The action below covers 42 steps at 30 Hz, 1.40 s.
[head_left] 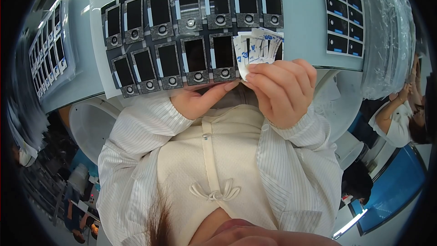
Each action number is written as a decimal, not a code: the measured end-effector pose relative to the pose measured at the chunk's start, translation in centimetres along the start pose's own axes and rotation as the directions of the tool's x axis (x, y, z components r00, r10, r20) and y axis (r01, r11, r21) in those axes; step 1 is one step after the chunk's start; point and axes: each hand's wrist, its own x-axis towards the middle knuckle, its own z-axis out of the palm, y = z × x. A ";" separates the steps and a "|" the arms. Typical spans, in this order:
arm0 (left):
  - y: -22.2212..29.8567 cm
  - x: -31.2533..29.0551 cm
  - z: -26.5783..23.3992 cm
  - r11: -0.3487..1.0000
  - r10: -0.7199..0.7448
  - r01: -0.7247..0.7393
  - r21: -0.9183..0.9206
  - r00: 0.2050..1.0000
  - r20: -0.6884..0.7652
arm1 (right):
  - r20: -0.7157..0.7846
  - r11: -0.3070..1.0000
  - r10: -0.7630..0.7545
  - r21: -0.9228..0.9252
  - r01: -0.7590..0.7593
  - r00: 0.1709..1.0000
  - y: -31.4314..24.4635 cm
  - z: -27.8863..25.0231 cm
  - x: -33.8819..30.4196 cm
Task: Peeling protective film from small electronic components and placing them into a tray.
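Pinched in my right hand (284, 92) is a fan of white paper strips (258, 51) with blue print. The strips spread over the front right corner of a layout of dark rectangular pieces. Each piece, such as the dark piece (221, 51) beside the strips, has a speckled grey frame, a black window and a round ring near its lower end. My left hand (198, 101) is at the near edge of this layout, its thumb stretched toward my right fingertips. The other left fingers are mostly hidden, so its grip cannot be made out.
The pieces lie in rows on a white sheet (97, 23) on a pale table (300, 16). Sheets of black labels (344, 16) lie at the right, near clear plastic wrapping (387, 36). Another wrapped sheet (49, 48) is at the left. A person (396, 123) sits at the far right.
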 end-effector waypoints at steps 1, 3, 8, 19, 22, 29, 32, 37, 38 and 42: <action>0.0 0.0 0.0 1.000 -0.001 0.001 -0.009 1.000 0.010 | -0.056 0.996 0.043 0.087 -0.039 0.998 0.2 0.1 0.0; 0.2 0.1 -0.1 1.000 -0.002 0.003 -0.018 1.000 0.019 | -0.107 0.982 0.090 0.175 -0.070 0.990 0.6 0.6 -0.1; 0.5 0.1 -0.1 1.000 -0.029 0.029 0.007 0.999 0.029 | -0.595 0.886 0.441 0.409 -0.219 0.672 1.0 1.2 0.2; -0.2 0.1 -0.3 0.995 0.070 -0.070 0.067 0.998 0.000 | -0.131 0.993 -0.107 0.038 0.113 0.986 2.2 0.0 -2.2; -0.3 0.0 -0.4 0.993 0.086 -0.085 0.084 0.996 -0.009 | -0.083 0.992 -0.119 0.032 0.122 0.989 2.5 -0.3 -2.1; 0.2 0.1 -0.7 0.998 -0.026 0.025 0.056 1.000 0.012 | -0.021 0.996 -0.054 0.064 0.055 0.998 2.2 -0.9 -1.0; -0.1 -0.2 -0.7 0.999 -0.011 0.011 0.036 1.000 0.002 | -0.143 0.990 0.022 0.139 -0.002 0.989 2.0 -0.2 -0.6; 0.3 -0.1 -0.5 0.997 -0.069 0.069 0.021 0.997 -0.020 | -0.462 0.857 0.484 0.425 -0.293 0.743 2.0 0.8 -0.1; 0.3 -0.1 -0.4 0.993 -0.121 0.121 -0.005 0.992 -0.024 | -0.583 0.771 0.631 0.545 -0.330 0.513 1.9 0.9 0.2; 0.8 0.0 -0.3 0.988 -0.156 0.156 0.006 0.988 -0.011 | -0.677 0.706 0.704 0.637 -0.309 0.214 4.2 -3.4 -2.9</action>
